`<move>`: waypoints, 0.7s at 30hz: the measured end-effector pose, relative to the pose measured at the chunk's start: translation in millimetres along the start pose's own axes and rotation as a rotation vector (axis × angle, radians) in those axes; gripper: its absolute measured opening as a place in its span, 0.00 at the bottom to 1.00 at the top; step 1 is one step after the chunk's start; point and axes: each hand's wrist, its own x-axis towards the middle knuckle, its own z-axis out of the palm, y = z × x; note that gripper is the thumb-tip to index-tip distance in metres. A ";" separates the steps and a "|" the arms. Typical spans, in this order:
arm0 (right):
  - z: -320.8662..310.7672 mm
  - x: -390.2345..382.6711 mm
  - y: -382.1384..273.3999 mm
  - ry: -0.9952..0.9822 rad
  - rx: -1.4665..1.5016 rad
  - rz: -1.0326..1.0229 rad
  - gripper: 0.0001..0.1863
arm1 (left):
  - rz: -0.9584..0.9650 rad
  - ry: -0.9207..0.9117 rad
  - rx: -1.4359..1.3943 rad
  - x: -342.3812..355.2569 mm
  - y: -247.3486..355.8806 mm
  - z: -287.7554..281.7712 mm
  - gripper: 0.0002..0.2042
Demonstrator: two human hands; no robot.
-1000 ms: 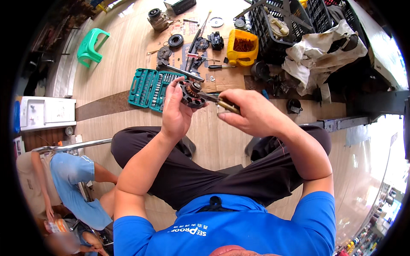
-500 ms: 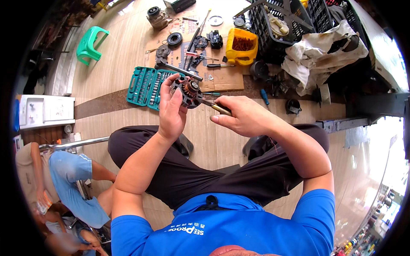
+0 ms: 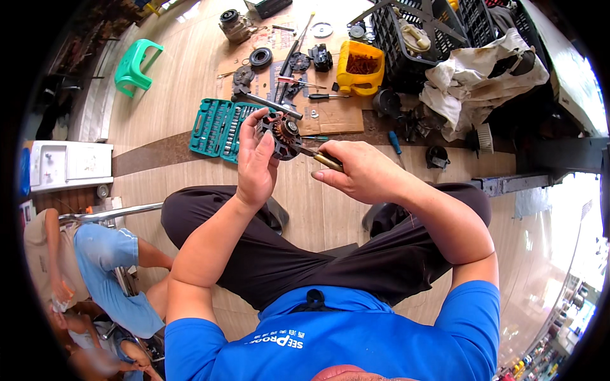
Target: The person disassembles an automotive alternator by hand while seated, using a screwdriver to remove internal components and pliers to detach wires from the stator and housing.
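Observation:
Out in front of me, my left hand [image 3: 256,159] is wrapped round the edge of a dark, claw-edged rotor [image 3: 281,134] with a copper-coloured winding and a round bearing at its middle. Pliers [image 3: 329,161] with brass-coloured handles are gripped in my right hand [image 3: 361,166]. Their dark jaws reach the rotor's right side; what exactly they pinch is too small to make out. Just beyond the left hand lies an open green socket set case [image 3: 213,127].
Cardboard [image 3: 340,119] holds screwdrivers, a black pulley [image 3: 260,58] and metal parts. A cut yellow jug [image 3: 361,66] of rusty bits stands near black crates [image 3: 406,63]. A green stool [image 3: 136,66] is far left; another person in blue shorts [image 3: 105,251] sits at left.
The rotor has turned and shifted slightly to the right in my left hand. The pliers stay against its side, tilted a little differently.

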 end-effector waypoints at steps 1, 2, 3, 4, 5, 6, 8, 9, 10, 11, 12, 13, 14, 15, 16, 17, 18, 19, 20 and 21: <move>0.8 0.3 -0.9 0.002 -0.004 0.013 0.21 | -0.001 -0.003 -0.003 0.1 0.2 -0.3 0.23; 1.9 0.5 -2.3 0.004 -0.007 0.026 0.20 | -0.003 -0.005 -0.006 0.3 0.3 -0.7 0.23; 2.9 0.1 -3.3 0.007 -0.011 0.039 0.20 | -0.004 -0.008 -0.009 0.5 0.3 -1.2 0.23; 5.2 -0.4 -2.5 0.030 -0.019 0.023 0.19 | -0.001 -0.009 0.000 0.8 0.0 -1.8 0.23; 8.8 -0.9 -0.7 0.053 -0.027 0.008 0.19 | 0.003 -0.011 0.009 1.0 -0.3 -2.5 0.23; 11.0 -1.5 0.0 0.077 -0.035 -0.007 0.19 | 0.007 -0.012 0.017 1.3 -0.4 -2.9 0.23; 12.6 -2.1 -1.3 0.073 -0.073 0.017 0.18 | 0.008 -0.021 0.041 1.8 0.2 -3.0 0.24; 13.6 -2.1 -2.1 0.069 -0.092 0.028 0.17 | 0.009 -0.025 0.053 1.8 0.5 -3.3 0.24; 14.4 -2.3 -3.0 0.079 -0.109 0.035 0.17 | 0.012 -0.023 0.064 1.8 0.7 -3.5 0.24; 15.1 -2.7 -4.1 0.088 -0.126 0.043 0.17 | 0.016 -0.022 0.074 1.8 0.8 -3.5 0.24; 16.0 -2.6 -5.0 0.097 -0.142 0.049 0.17 | 0.020 -0.019 0.087 1.5 1.3 -3.9 0.24; 17.1 -2.4 -5.2 0.103 -0.156 0.044 0.17 | 0.025 -0.008 0.082 1.1 1.8 -3.6 0.24; 18.3 -2.1 -5.0 0.109 -0.169 0.039 0.17 | 0.029 0.004 0.078 0.8 2.3 -2.9 0.24; 18.7 -2.6 -5.1 0.117 -0.185 0.037 0.17 | 0.034 0.012 0.070 1.4 2.4 -2.3 0.24; 19.2 -4.2 -6.6 0.135 -0.185 0.018 0.17 | 0.032 0.017 0.070 2.6 2.0 -2.9 0.23; 19.8 -6.7 -9.3 0.152 -0.184 -0.001 0.17 | 0.031 0.023 0.070 4.8 1.1 -3.9 0.23; 19.9 -8.7 -11.7 0.168 -0.181 -0.023 0.17 | 0.030 0.032 0.073 6.6 1.0 -4.8 0.23; 18.4 -10.4 -14.3 0.152 -0.172 -0.049 0.17 | -0.007 0.033 0.017 8.1 2.9 -5.3 0.23; 16.0 -12.4 -17.1 0.136 -0.163 -0.075 0.17 | -0.043 0.034 -0.038 9.7 5.9 -5.8 0.22; 14.5 -13.5 -18.0 0.125 -0.153 -0.102 0.17 | -0.080 0.032 -0.090 11.0 8.4 -6.0 0.22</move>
